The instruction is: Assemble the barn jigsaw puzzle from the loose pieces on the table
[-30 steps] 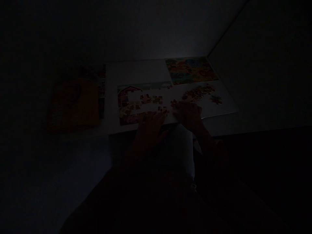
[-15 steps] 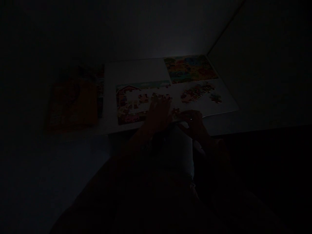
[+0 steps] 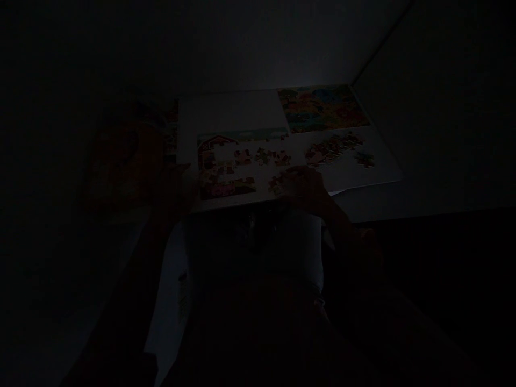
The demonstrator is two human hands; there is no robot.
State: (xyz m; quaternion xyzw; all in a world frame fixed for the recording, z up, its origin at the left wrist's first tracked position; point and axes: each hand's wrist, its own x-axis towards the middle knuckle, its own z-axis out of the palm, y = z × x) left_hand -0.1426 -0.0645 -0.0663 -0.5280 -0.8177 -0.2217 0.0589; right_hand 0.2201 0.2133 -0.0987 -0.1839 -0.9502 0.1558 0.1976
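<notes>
The view is very dark. My right hand (image 3: 307, 189) is at the front of a white board (image 3: 229, 110), its fingers curled around the edge of a puzzle piece (image 3: 276, 184). My left hand (image 3: 172, 188) is beside the board's left edge, fingers apart, with nothing visible in it. Between the hands lies a partly assembled farm puzzle (image 3: 221, 189) with a red barn at its upper left. Loose pieces (image 3: 263, 156) sit in its open middle. Right of it is a pile of puzzle pieces (image 3: 330, 149).
A finished-looking colourful animal picture (image 3: 322, 109) covers the board's back right corner. One separate piece (image 3: 365, 159) lies right of the pile. An orange package or box (image 3: 123, 166) is left of the board. Walls rise behind the table.
My left hand has left the puzzle's middle and moved left to the board's edge, uncovering loose pieces. My right hand has moved slightly left and up. The view has shifted a little.
</notes>
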